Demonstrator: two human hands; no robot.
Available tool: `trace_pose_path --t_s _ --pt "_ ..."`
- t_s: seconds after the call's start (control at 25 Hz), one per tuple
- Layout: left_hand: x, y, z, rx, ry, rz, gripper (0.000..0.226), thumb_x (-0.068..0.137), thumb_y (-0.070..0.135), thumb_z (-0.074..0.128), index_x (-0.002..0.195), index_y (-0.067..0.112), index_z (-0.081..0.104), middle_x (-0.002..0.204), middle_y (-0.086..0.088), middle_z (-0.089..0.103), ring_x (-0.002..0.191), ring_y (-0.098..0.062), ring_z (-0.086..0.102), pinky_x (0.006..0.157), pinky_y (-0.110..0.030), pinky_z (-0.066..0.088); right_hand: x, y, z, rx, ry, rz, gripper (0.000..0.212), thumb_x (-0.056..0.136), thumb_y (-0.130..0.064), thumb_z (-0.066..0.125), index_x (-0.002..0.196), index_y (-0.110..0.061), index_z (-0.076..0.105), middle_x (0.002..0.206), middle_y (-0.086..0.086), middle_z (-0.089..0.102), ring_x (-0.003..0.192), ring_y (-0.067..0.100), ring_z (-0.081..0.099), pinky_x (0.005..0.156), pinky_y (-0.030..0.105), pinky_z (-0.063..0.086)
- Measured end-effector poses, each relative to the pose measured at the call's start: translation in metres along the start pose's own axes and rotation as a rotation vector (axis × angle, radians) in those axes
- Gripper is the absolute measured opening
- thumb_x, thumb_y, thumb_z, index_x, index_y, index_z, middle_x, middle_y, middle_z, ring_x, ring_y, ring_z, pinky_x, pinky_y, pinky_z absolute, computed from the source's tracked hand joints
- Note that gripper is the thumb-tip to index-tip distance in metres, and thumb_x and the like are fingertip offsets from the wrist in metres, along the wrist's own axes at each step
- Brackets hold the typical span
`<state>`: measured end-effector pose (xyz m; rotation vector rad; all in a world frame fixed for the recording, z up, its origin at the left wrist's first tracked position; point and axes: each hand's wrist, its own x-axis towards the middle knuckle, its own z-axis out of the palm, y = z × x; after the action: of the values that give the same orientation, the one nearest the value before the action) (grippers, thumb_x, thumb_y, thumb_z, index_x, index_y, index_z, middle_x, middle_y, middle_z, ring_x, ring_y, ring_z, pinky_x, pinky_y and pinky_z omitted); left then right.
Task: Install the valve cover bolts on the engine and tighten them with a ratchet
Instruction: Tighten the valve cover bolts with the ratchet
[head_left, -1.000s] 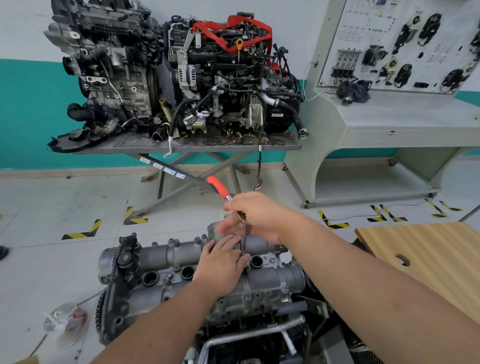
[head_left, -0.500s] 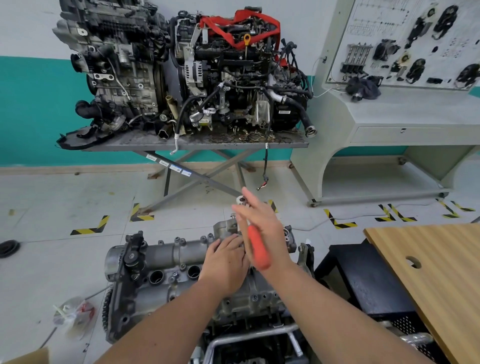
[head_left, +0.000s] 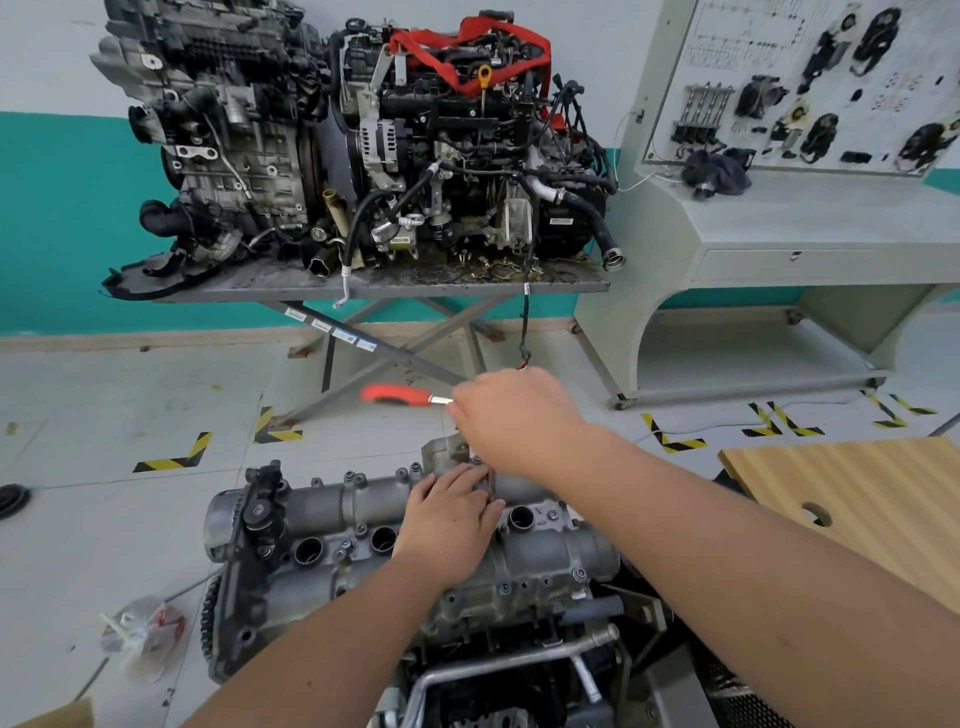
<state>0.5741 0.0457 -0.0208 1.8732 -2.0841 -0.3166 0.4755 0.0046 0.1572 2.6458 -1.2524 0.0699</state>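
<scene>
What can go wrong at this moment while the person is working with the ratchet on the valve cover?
The left hand rests on the valve cover right beside the tool shaft, so a slip may pinch its fingers. The right hand holds the ratchet near its head, not by the red handle, so control may be weak.

Single head-worn view, facing forward and down, close above engine (head_left: 363, 519)

The ratchet (head_left: 400, 395) shows only a motion-blurred red handle and a bit of metal shank; its head is hidden under the right hand (head_left: 511, 418). The left hand (head_left: 449, 522) covers the middle of the valve cover (head_left: 363, 499), so the bolt there cannot be seen. The picture's right edge cuts off the wooden bench (head_left: 857, 499).
</scene>
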Motion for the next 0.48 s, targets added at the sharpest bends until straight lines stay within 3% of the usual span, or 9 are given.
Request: trace_pose_path --t_s 0.08,0.16,0.2,0.28,0.36,0.4,0.48 --pt "0.000 -0.001 0.002 0.006 -0.019 0.017 0.060 0.099 0.057 0.016 0.114 0.029 0.067 0.156 0.018 0.033 0.147 -0.003 0.016 0.119 -0.038 0.009 0.008 0.006 -0.008 0.478 -0.226 0.258 0.022 0.098 -0.019 0.044 0.079 -0.013 0.054 0.076 0.005 0.070 0.066 0.023 0.063 0.052 0.029 0.039" --pt "0.000 -0.002 0.002 0.020 -0.026 -0.002 0.060 0.100 0.058 0.017 0.115 0.029 0.067 0.157 0.018 0.031 0.148 -0.003 0.014 0.119 -0.038 0.008 0.004 0.006 -0.004 1.299 -0.321 0.545 0.012 0.097 -0.010 0.047 0.088 -0.010 0.054 0.069 0.005 0.073 0.070 0.023 0.072 0.059 0.026 0.049" --pt "0.000 -0.001 0.001 0.030 -0.029 -0.002 0.060 0.100 0.058 0.017 0.116 0.029 0.067 0.157 0.018 0.031 0.147 -0.003 0.014 0.118 -0.038 0.007 -0.003 0.003 0.001 1.681 -0.276 0.647 0.006 0.099 -0.010 0.047 0.095 -0.010 0.052 0.072 0.005 0.074 0.075 0.023 0.074 0.067 0.027 0.050" --pt "-0.001 0.002 -0.001 0.035 -0.038 -0.002 0.060 0.101 0.057 0.017 0.120 0.029 0.066 0.156 0.019 0.031 0.147 -0.003 0.013 0.119 -0.038 0.007 -0.014 -0.001 0.016 2.190 -0.005 0.767 0.008 0.101 -0.010 0.051 0.096 -0.015 0.051 0.085 0.003 0.076 0.084 0.020 0.074 0.075 0.032 0.048" --pt "-0.001 0.003 -0.003 0.053 -0.044 -0.012 0.058 0.102 0.055 0.018 0.126 0.028 0.063 0.154 0.020 0.033 0.147 -0.003 0.013 0.120 -0.038 0.006 -0.020 -0.008 0.031 2.450 0.274 0.774 0.022 0.097 -0.006 0.059 0.081 -0.020 0.052 0.086 0.003 0.071 0.084 0.018 0.070 0.069 0.029 0.051" --pt "-0.001 0.004 -0.005 0.057 -0.051 -0.018 0.057 0.102 0.054 0.018 0.128 0.028 0.062 0.153 0.020 0.035 0.147 -0.003 0.013 0.120 -0.038 0.006 -0.023 -0.012 0.036 2.460 0.346 0.751 0.023 0.095 -0.007 0.063 0.078 -0.020 0.054 0.088 0.004 0.069 0.081 0.017 0.068 0.067 0.027 0.051" --pt "-0.002 0.003 -0.005 0.069 -0.034 -0.021 0.054 0.103 0.052 0.020 0.131 0.029 0.060 0.151 0.020 0.036 0.146 -0.003 0.015 0.121 -0.037 0.006 -0.029 -0.017 0.044 2.154 0.392 0.659 0.011 0.095 -0.019 0.065 0.090 -0.027 0.071 0.101 -0.002 0.072 0.088 0.009 0.067 0.075 0.025 0.052"
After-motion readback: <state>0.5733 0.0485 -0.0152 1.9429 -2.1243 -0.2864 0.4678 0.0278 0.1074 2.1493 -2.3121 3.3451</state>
